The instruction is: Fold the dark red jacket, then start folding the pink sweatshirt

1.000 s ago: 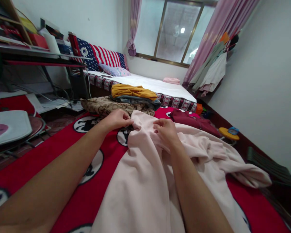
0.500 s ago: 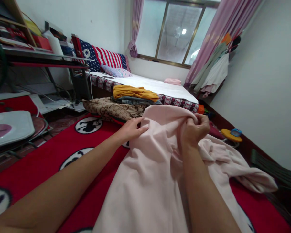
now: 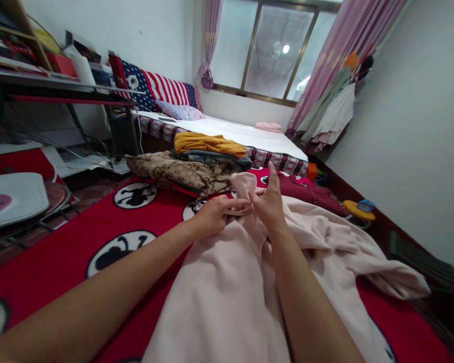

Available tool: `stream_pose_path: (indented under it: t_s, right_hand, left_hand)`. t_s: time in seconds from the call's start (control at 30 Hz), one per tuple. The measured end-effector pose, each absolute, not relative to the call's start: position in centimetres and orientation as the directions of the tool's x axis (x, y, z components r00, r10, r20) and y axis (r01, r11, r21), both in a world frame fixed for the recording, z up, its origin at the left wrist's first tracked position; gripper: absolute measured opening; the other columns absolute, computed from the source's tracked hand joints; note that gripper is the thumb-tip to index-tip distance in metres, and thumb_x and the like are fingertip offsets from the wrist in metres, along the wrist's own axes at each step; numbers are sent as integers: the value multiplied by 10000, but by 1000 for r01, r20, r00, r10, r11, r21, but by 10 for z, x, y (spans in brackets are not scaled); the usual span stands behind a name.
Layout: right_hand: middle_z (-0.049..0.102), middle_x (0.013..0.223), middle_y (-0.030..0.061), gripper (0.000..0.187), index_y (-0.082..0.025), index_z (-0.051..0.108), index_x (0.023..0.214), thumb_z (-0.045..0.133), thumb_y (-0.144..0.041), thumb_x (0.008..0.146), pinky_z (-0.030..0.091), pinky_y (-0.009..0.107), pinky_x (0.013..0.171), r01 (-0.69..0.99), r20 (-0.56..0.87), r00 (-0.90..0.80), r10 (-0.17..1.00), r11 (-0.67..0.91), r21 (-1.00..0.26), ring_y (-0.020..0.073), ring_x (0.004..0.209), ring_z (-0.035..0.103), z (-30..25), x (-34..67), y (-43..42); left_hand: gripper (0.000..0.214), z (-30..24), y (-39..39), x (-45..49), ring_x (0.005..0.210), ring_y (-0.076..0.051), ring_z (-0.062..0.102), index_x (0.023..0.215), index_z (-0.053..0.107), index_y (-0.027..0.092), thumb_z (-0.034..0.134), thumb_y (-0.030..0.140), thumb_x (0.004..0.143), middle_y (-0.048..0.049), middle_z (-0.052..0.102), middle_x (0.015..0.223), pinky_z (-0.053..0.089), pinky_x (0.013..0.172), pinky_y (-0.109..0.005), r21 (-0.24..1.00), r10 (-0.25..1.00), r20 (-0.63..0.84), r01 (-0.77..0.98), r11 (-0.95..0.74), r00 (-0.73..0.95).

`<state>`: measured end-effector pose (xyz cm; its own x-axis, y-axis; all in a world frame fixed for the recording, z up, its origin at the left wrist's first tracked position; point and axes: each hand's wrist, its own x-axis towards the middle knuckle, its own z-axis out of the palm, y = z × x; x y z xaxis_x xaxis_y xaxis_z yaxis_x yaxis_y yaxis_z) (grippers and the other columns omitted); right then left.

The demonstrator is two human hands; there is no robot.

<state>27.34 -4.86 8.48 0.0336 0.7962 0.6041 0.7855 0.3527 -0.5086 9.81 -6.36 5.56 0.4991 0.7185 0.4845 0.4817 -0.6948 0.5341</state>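
A large pale pink garment [image 3: 227,282] lies spread over a red blanket with black-and-white cartoon rounds [image 3: 60,252]. My left hand [image 3: 214,216] is closed, pinching a fold of the pink cloth near its far edge. My right hand [image 3: 270,204] sits just to the right of it, thumb raised, its fingers pressed into the same bunched cloth. A small peak of pink fabric [image 3: 244,182] stands up between and beyond the two hands.
A brown patterned cloth [image 3: 181,174] and a stack topped by a mustard garment [image 3: 208,142] lie ahead. A dark red garment [image 3: 306,189] is at right. A bed [image 3: 249,133], a cluttered shelf [image 3: 53,80] and hanging clothes [image 3: 333,111] surround the area.
The pink cloth that my right hand had lifted high has come down. Both hands have drawn together at the garment's far edge, and my left hand has gone from flat to pinching.
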Motion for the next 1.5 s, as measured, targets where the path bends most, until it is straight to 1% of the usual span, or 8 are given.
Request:
stream_pose_path:
  t_s: [0.13,0.23,0.37,0.5,0.67,0.83,1.27,1.5]
  right_hand:
    - [678,836,36,428,-159,657,1112,575,-285,711,471,259,605,637,437,-33,899,356,-683,146,613,579,74,283,-43]
    - [628,643,27,246,-150,676,761,535,-351,765,479,265,613,556,502,111,858,365,-746,166,631,585,75,288,-39]
    - [680,1022,93,359,-164,599,1084,468,-402,850,530,309,779,316,585,299,753,501,-806,198,898,657,83,282,-37]
    - [401,1483,133,613,-201,325,1424,500,-342,853,445,347,997,320,608,179,773,539,-779,216,1321,455,87,272,-34]
    - [498,1416,133,569,-157,428,1396,514,-279,847,362,364,1079,637,517,81,852,355,-685,227,1310,456,69,279,-29]
    - [473,1446,116,460,-191,536,1328,473,-335,896,234,531,1129,918,218,56,974,35,-394,302,1400,304,38,294,-28]
    - [246,1581,101,573,-184,319,1498,243,-421,982,132,538,1155,986,110,39,993,-20,-166,296,1467,144,26,284,-33]
    - [133,1601,146,597,-175,231,1528,256,-436,992,132,515,1163,990,9,-90,996,90,-108,309,1473,103,30,284,-94]
  left_hand:
    - [635,58,-66,100,992,-181,649,1165,697,236,442,-55,662,-20,716,1092,502,901,-278,557,654,477,374,-742,586]
    - [608,61,-62,98,1024,-173,638,1136,703,205,454,-44,641,-26,702,1109,493,924,-259,599,683,553,342,-724,477]
    - [615,65,-53,93,1001,-180,631,1207,650,187,503,9,637,-48,652,1167,509,910,-275,683,812,555,456,-570,184]
    - [532,65,-47,89,980,-209,627,1248,606,162,617,168,716,-92,625,1185,515,913,-330,690,853,521,573,-442,32]
    - [358,53,-45,89,1144,-220,560,1154,653,181,606,305,821,-81,631,1196,414,1049,-351,521,775,601,642,-563,192]
    - [488,23,-38,84,1253,-261,488,1269,599,191,568,449,856,-115,537,1345,367,1087,-392,396,839,434,767,-505,329]
    - [505,12,-32,82,1272,-266,470,1290,577,221,541,482,859,-96,503,1379,355,1091,-394,393,882,349,804,-446,318]
    - [561,13,-46,80,1313,-246,453,1380,437,99,518,373,897,-167,483,1407,341,1111,-357,553,895,373,717,-425,242]
